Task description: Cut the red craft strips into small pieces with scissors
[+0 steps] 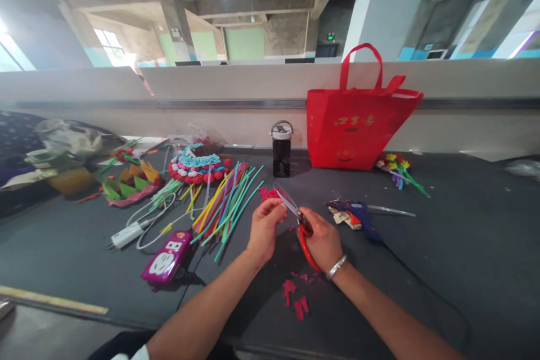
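My right hand [324,239] is closed round the red handles of a pair of scissors [287,201], whose blades point up and left. Near the blade tips, my left hand [266,226] is closed in a pinch. Whatever its fingers hold is too small to make out. Just beyond the left fingers lies a heap of red-pink pieces [270,194]. Closer to me, several red-pink scraps [300,306] are scattered on the dark table [257,315].
Colourful pipe cleaners [230,202] and a purple power strip [167,259] with a white cable lie left. A black bottle [282,154] and red bag [350,129] stand behind. A blue glue gun [363,218] lies right, its cord trailing towards me.
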`<state>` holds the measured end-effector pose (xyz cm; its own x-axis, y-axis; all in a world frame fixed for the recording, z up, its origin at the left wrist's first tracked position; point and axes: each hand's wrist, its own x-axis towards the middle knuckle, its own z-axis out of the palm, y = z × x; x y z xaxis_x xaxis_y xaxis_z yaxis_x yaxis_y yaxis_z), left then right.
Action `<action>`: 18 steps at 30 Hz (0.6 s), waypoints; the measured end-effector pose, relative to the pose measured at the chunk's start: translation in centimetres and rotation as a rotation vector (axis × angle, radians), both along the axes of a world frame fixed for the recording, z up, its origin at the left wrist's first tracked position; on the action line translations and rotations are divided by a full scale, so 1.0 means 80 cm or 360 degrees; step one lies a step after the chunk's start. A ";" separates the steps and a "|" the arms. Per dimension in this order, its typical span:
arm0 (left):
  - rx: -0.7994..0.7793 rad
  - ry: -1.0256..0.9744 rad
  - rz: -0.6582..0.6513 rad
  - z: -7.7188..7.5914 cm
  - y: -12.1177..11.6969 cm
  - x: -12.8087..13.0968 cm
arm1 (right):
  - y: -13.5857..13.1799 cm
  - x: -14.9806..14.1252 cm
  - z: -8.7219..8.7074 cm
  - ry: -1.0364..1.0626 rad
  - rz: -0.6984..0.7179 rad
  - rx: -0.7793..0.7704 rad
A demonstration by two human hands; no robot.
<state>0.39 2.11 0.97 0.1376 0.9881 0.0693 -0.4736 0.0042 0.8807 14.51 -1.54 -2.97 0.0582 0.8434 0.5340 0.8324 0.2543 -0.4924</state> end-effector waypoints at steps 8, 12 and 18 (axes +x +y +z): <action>0.0013 -0.0034 -0.0008 0.004 -0.002 0.001 | -0.002 -0.001 0.001 0.0074 -0.0010 0.0061; 0.0021 -0.0054 -0.0018 0.005 -0.003 0.001 | -0.001 0.001 0.005 0.0026 -0.0067 0.0016; 0.0028 -0.0068 -0.0050 0.002 -0.001 0.002 | 0.000 0.000 0.006 -0.0004 -0.0017 -0.0083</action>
